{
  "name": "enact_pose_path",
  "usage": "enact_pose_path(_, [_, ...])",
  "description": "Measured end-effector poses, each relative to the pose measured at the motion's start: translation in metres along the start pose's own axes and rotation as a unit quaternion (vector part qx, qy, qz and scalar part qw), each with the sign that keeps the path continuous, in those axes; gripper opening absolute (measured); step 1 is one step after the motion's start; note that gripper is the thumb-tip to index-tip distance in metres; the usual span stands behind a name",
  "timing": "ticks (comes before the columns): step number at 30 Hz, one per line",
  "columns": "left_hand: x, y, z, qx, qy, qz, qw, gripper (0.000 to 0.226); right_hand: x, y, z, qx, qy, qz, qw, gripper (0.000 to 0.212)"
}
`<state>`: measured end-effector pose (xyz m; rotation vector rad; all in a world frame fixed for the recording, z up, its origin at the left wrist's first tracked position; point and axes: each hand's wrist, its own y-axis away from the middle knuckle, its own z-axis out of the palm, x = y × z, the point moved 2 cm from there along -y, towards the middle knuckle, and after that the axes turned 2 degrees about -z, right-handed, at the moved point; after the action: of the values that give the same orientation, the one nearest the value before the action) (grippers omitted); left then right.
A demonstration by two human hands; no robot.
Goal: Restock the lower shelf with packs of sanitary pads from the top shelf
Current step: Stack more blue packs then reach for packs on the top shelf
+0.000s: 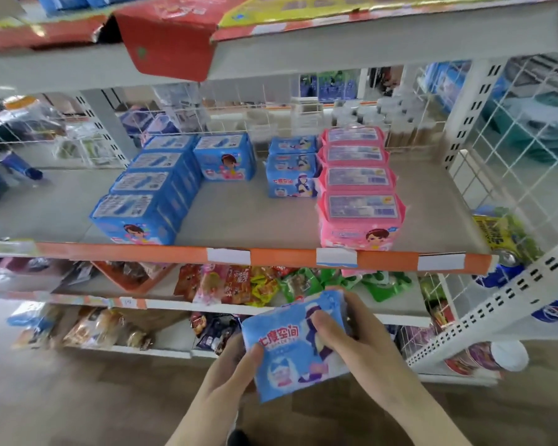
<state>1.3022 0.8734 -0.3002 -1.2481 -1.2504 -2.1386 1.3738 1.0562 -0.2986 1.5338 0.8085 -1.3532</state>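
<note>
both hands, left hand (236, 370) and right hand (351, 339), are gripping the blue pad pack (290, 346) below the lower shelf (232, 217); its matching row (292, 167) is lying up and ahead.

I face a white metal shelving unit (351, 43) with wire-grid back; brown wood-look floor (78, 397) fills the lower left.

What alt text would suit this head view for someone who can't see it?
Both hands, left and right, hold a blue pad pack below a shelf with rows of blue packs and pink packs.
</note>
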Motion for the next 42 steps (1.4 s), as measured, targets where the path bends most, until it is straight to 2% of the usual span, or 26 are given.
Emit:
enact_pose_path(3, [0.004,-0.008,-0.014,-0.014,-0.031,0.008,0.999,0.045,-0.005,-0.008,0.019,0.036,0.031,-0.016,0.999,0.047])
enact_pose_path(7, [0.019,-0.017,-0.041,-0.026,-0.043,0.037,0.998,0.043,-0.014,-0.020,0.050,0.055,0.068,-0.030,0.996,0.039])
enact_pose_path(14, [0.060,-0.041,-0.087,-0.036,-0.055,0.117,0.991,0.036,-0.029,-0.046,0.089,0.071,0.085,-0.029,0.993,0.034])
enact_pose_path(18, [0.071,-0.059,-0.109,-0.034,-0.080,0.147,0.985,0.032,-0.034,-0.056,0.102,0.101,0.129,-0.021,0.986,0.040])
enact_pose_path(21, [0.074,-0.068,-0.120,-0.033,-0.080,0.149,0.985,0.038,-0.034,-0.061,0.113,0.110,0.154,-0.018,0.982,0.036])
enact_pose_path(25, [0.078,-0.080,-0.130,-0.034,-0.074,0.143,0.986,0.058,-0.032,-0.065,0.127,0.127,0.153,-0.030,0.979,0.030])
enact_pose_path(27, [0.078,-0.087,-0.132,-0.044,-0.078,0.137,0.987,0.057,-0.030,-0.067,0.131,0.142,0.152,-0.026,0.978,0.028])
enact_pose_path(30, [0.080,-0.096,-0.128,-0.071,-0.088,0.137,0.984,0.040,-0.029,-0.070,0.130,0.165,0.155,-0.024,0.974,0.019])
enact_pose_path(34, [0.086,-0.108,-0.114,-0.093,-0.103,0.153,0.978,0.038,-0.028,-0.074,0.118,0.186,0.153,-0.028,0.970,0.016])
enact_pose_path(42, [0.090,-0.132,-0.078,-0.064,-0.184,0.175,0.965,0.035,-0.022,-0.095,0.074,0.177,0.125,-0.014,0.976,0.015])
